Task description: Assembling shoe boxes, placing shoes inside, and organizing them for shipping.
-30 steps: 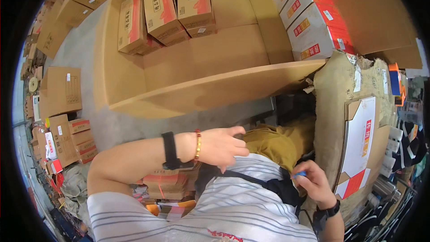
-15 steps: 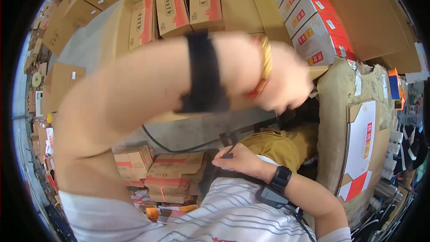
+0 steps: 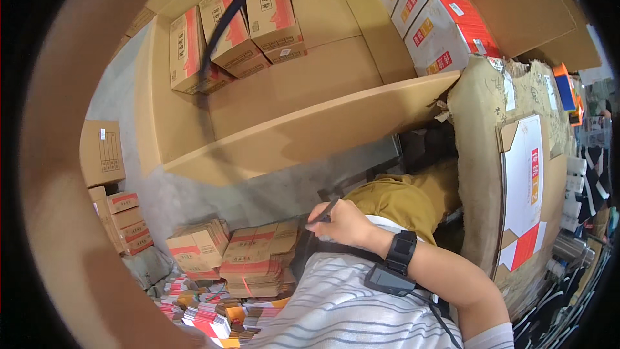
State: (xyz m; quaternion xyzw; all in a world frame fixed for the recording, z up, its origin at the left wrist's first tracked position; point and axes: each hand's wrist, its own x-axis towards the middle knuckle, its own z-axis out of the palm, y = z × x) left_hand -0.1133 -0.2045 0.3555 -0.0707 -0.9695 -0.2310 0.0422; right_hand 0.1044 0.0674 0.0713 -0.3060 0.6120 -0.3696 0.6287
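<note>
My left arm (image 3: 55, 155) is raised along the left rim, and its hand lies outside the picture. A blurred dark cable (image 3: 223, 26) hangs in front of the large open cardboard box (image 3: 361, 106). My right hand (image 3: 342, 221) is at my waist, its fingers closed around a thin dark stick-like thing (image 3: 328, 212); its exact kind cannot be made out. On that wrist sit a black strap (image 3: 402, 252) and a small dark device (image 3: 389, 280). Inside the large box, brown-and-red cartons (image 3: 270, 13) stand at the left, and white-and-red cartons (image 3: 439, 35) line the right.
A worn padded surface (image 3: 481, 174) at the right carries a flattened white-and-red carton (image 3: 523, 178). Folded cardboard stacks (image 3: 258, 255) lie below the box. A brown carton (image 3: 102, 152) and smaller cartons (image 3: 129, 223) stand at the left. Red-and-white packets (image 3: 206, 320) lie lower left.
My left arm has swung from across the middle up to the left rim, taking its hand out of view. The large box's front wall now shows. My right hand stays at my waist.
</note>
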